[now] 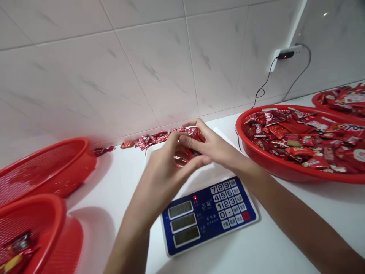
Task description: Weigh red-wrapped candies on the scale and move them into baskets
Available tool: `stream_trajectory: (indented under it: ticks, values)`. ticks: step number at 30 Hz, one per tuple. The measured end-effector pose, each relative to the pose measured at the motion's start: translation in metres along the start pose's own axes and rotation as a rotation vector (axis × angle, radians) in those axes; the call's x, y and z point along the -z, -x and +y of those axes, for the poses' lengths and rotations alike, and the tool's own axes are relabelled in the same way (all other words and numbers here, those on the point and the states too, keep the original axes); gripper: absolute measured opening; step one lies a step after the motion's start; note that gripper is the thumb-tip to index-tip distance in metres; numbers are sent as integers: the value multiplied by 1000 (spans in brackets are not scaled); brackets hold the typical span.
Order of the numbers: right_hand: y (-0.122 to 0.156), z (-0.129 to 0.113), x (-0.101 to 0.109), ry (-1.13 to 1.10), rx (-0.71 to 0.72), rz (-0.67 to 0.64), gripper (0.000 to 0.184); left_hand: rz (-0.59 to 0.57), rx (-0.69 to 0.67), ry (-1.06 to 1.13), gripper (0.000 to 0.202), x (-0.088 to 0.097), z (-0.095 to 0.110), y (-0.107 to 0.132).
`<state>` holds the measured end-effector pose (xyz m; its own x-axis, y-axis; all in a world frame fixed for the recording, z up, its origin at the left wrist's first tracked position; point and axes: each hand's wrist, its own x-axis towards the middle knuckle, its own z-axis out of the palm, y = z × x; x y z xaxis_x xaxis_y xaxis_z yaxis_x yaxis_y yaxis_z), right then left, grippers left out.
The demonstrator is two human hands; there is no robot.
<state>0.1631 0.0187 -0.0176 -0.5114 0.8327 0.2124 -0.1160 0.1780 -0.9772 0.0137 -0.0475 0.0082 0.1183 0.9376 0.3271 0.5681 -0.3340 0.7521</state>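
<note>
Both hands are cupped together over the white platform of an electronic scale (209, 213) with a blue keypad panel. My left hand (164, 165) curls its fingers around a clump of red-wrapped candies (195, 134), thumb stretched toward the right. My right hand (211, 146) closes over the same clump from the other side. Most of the candies are hidden between the palms.
A red basket (288, 173) heaped with red candy packets sits at right, another (316, 99) behind it. Two red mesh baskets (48, 167) stand at left; the nearer one (51, 213) holds a few packets. Loose candies (144, 141) line the tiled wall. A charger cable (266, 82) hangs from a wall socket.
</note>
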Motion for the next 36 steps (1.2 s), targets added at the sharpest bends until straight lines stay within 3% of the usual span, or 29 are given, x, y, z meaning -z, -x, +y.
stream_trajectory:
  ticks: [3, 6, 10, 13, 18, 24, 32, 36]
  values:
    - [1, 0, -7, -189, -7, -91, 51, 2, 10, 10, 48, -7, 0, 0]
    - [0, 0, 0, -124, -2, -127, 50, -45, 17, 60, 37, -5, -4, -2]
    - [-4, -1, 15, 49, 47, 52, 46, -26, 39, 40, 17, 2, -5, -5]
    - [-7, -4, 23, 28, 54, 152, 40, -23, 68, -46, 8, 2, -9, -8]
    - [-11, -2, 27, -109, -75, 165, 27, -47, 61, -257, 17, 2, -26, -15]
    - [-15, 8, 28, -140, -6, 115, 24, 40, 11, -233, 20, 6, -38, -17]
    - [-10, -2, 24, -44, -109, -14, 15, 150, 15, -171, 13, 22, -23, -13]
    - [-8, 0, 26, 289, -39, 4, 15, 151, 8, -165, 14, 24, -20, -10]
